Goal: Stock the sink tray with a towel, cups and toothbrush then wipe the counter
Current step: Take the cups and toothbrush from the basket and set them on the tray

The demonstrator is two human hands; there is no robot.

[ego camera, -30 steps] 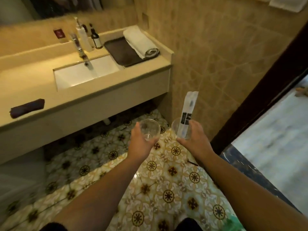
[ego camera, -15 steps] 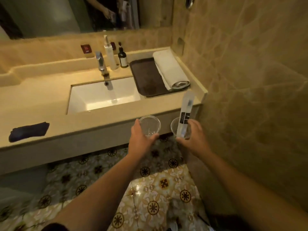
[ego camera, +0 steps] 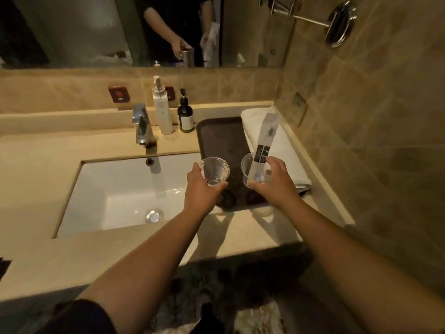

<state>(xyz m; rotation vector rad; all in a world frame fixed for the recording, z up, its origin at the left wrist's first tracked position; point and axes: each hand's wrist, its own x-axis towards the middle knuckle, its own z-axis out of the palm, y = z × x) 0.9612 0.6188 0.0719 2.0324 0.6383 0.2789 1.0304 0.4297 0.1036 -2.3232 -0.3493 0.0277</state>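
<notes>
A clear cup is being gripped by the left hand, another cup plus wrapped toothbrush by the right hand, over the tray.

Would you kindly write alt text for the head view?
Over a dark tray beside the sink, the left hand holds a clear cup and the right hand holds another cup with a wrapped toothbrush; a rolled towel lies on the tray.

Tray right of sink; towel along tray's right side; bottles behind, beside faucet.
</notes>
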